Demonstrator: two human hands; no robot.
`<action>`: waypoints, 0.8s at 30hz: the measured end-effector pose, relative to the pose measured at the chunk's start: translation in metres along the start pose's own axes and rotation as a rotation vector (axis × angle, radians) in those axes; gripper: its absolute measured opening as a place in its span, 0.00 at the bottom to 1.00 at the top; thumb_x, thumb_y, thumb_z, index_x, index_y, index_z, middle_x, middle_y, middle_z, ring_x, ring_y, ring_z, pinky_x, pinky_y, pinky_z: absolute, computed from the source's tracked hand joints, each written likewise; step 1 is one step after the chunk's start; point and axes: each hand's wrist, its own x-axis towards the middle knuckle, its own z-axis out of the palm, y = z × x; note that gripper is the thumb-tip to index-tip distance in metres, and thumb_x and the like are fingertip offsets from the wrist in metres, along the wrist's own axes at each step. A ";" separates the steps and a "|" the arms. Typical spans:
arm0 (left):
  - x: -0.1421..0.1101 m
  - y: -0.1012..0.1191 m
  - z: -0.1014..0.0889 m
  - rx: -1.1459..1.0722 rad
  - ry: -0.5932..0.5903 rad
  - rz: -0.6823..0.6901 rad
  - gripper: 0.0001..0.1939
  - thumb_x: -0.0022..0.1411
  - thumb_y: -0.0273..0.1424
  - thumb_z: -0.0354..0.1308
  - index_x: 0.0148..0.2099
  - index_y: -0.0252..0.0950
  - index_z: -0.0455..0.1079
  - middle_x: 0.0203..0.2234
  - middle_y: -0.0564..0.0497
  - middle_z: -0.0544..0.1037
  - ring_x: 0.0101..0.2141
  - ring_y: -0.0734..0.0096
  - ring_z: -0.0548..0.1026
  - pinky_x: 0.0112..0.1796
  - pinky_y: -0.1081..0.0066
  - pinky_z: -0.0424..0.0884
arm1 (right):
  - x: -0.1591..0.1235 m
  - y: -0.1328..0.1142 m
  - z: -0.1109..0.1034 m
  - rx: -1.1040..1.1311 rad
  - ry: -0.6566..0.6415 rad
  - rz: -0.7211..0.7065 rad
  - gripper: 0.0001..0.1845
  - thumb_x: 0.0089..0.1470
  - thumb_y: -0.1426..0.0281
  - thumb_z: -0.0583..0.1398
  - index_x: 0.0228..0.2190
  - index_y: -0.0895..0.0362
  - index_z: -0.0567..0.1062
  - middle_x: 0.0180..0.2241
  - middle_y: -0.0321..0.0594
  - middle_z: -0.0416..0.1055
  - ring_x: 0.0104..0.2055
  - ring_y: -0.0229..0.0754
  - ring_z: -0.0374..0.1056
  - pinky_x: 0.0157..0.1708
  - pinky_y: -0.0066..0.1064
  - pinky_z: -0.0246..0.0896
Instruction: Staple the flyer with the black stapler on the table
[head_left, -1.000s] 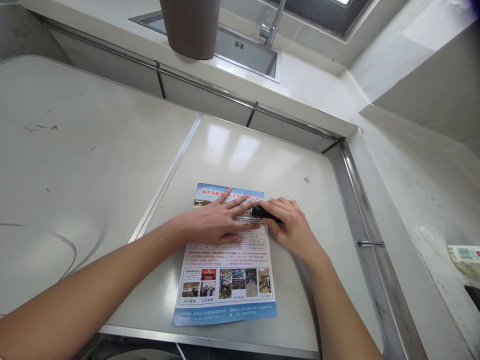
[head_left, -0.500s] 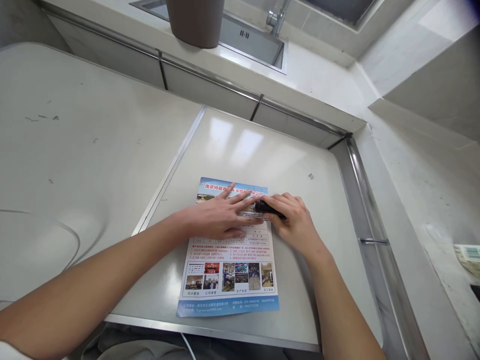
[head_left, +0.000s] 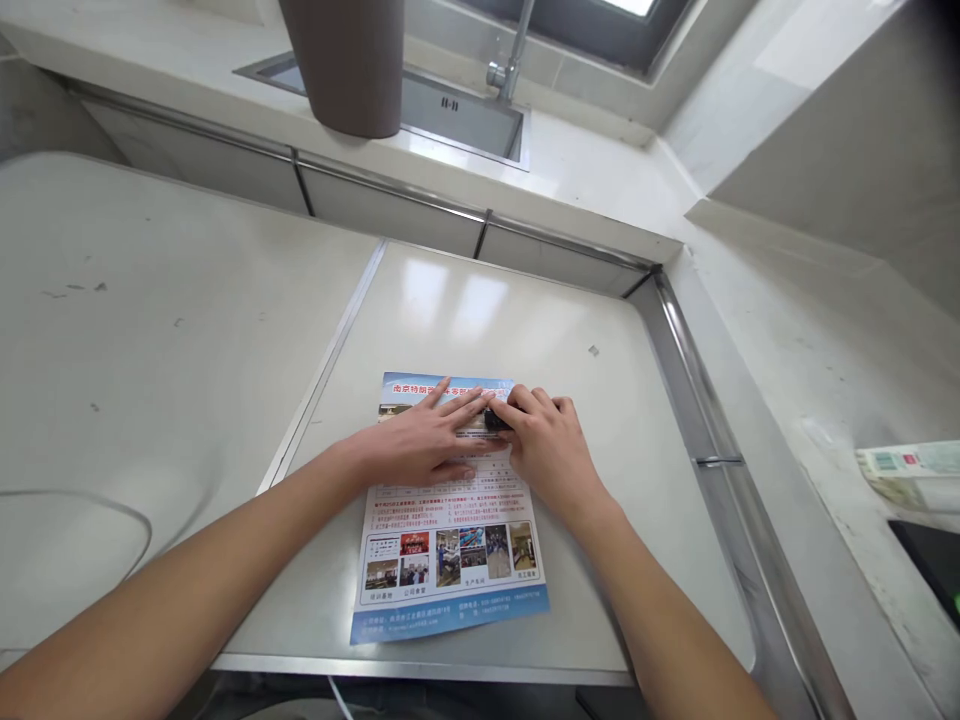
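Note:
A printed flyer [head_left: 454,535] with blue top and bottom bands, Chinese text and small photos lies flat on the white table. My left hand [head_left: 420,438] is open on its upper half, palm down with fingers spread. At the flyer's upper right, my right hand [head_left: 551,435] is closed around a small black stapler-like tool [head_left: 495,420]. Only the tool's left end shows, over the paper and close to my left fingertips. My right fingers hide the rest, so its exact kind is unclear.
The white table [head_left: 480,330] has a seam [head_left: 326,360] running across it. Beyond it are a counter with a sink [head_left: 465,120], a faucet [head_left: 510,60] and a brown bin [head_left: 349,70]. A metal rail [head_left: 697,370] runs along the right. A thin cable [head_left: 142,530] crosses at left.
My right hand has shifted over the black tool, its fingers now more curled and covering more of it. My left hand stays spread on the flyer. The camera view has shifted slightly.

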 end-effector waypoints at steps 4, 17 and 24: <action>0.000 -0.001 -0.003 0.029 -0.011 0.020 0.29 0.72 0.40 0.55 0.72 0.57 0.56 0.75 0.49 0.42 0.71 0.47 0.48 0.68 0.40 0.41 | -0.004 0.020 -0.011 0.149 -0.006 -0.031 0.23 0.60 0.79 0.58 0.54 0.48 0.73 0.45 0.42 0.73 0.45 0.46 0.67 0.46 0.38 0.57; 0.004 -0.008 -0.013 0.012 0.057 -0.016 0.24 0.71 0.39 0.56 0.67 0.46 0.67 0.64 0.43 0.70 0.61 0.51 0.70 0.61 0.46 0.64 | -0.007 0.063 -0.009 0.282 0.230 0.299 0.15 0.60 0.71 0.61 0.49 0.51 0.77 0.41 0.40 0.73 0.40 0.45 0.71 0.44 0.35 0.64; 0.003 -0.008 -0.015 0.008 0.079 0.010 0.21 0.70 0.38 0.57 0.64 0.49 0.70 0.63 0.43 0.70 0.60 0.49 0.70 0.59 0.45 0.65 | -0.012 0.065 -0.013 0.291 0.175 0.268 0.18 0.56 0.77 0.60 0.47 0.51 0.75 0.41 0.41 0.77 0.43 0.46 0.73 0.40 0.33 0.65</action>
